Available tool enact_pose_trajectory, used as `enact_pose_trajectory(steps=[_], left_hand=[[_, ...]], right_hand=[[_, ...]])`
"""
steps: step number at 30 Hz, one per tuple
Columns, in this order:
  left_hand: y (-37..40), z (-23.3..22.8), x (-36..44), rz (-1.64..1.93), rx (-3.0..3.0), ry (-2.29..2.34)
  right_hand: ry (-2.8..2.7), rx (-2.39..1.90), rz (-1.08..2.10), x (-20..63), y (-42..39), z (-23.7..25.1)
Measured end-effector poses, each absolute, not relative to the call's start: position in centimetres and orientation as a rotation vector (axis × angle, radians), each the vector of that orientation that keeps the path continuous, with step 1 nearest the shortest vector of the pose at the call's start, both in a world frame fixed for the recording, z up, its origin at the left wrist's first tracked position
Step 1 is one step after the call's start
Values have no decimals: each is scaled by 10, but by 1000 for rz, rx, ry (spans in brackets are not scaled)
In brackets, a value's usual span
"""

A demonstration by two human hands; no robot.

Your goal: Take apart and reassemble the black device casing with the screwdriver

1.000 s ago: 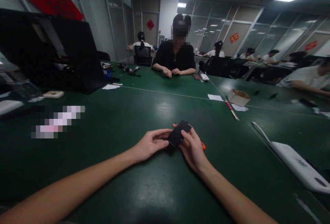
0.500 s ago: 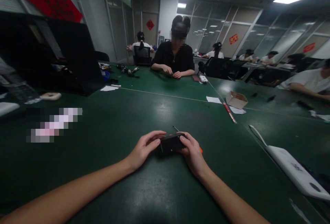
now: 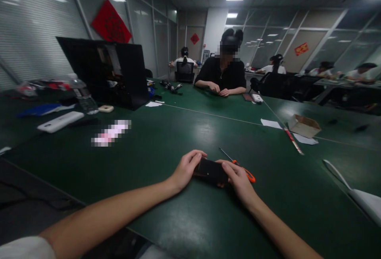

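**Both hands grip a small black device on the green table**

At the far left of the green table (image 3: 143, 147) lie a flat white case (image 3: 60, 121) and a clear water bottle (image 3: 83, 97), with an open black box (image 3: 107, 70) standing just behind them.

Toward the near middle, the left hand (image 3: 186, 169) curls around the left end of a small black device (image 3: 210, 170), fingers over its top edge. The device lies flat and low, at or just above the tabletop. The right hand (image 3: 239, 177) clasps its right end, fingertips on the upper face. So both hands are closed on the same object, one at each end.

Just behind the right hand an orange-handled screwdriver (image 3: 238, 163) rests on the table, its thin shaft pointing far and left.

Farther right lie a sheet of white paper (image 3: 270, 123), a small cardboard box (image 3: 304, 125) and a red-and-white pen (image 3: 293, 141). A white device (image 3: 361, 199) sits at the near right edge.

Across the table, a person in black (image 3: 222, 74) sits with hands together on the surface.
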State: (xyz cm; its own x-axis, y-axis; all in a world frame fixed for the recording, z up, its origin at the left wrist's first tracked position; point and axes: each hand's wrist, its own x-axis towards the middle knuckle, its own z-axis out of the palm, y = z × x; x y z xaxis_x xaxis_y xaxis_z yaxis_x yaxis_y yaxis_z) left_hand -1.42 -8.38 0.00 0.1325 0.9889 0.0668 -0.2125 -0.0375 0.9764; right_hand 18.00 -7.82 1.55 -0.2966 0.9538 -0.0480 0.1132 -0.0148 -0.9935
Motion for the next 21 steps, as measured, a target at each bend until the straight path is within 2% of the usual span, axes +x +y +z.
enact_pose_trajectory(steps=[7,12,16,21], left_hand=[[-95,4,-15,1376,1317,1036],[-70,1,-20,1393,1359,1006],[-19,8,-20,1035,1470,674],[11,11,-11,910,1485,542]], right_hand=[[-1559,-1159,1428,176,-79,13],[-1700,-1202,1464,179,-77,11],[-1729,-1134,1559,182,-76,10],[-1444,-1153,1557,183,-75,10]])
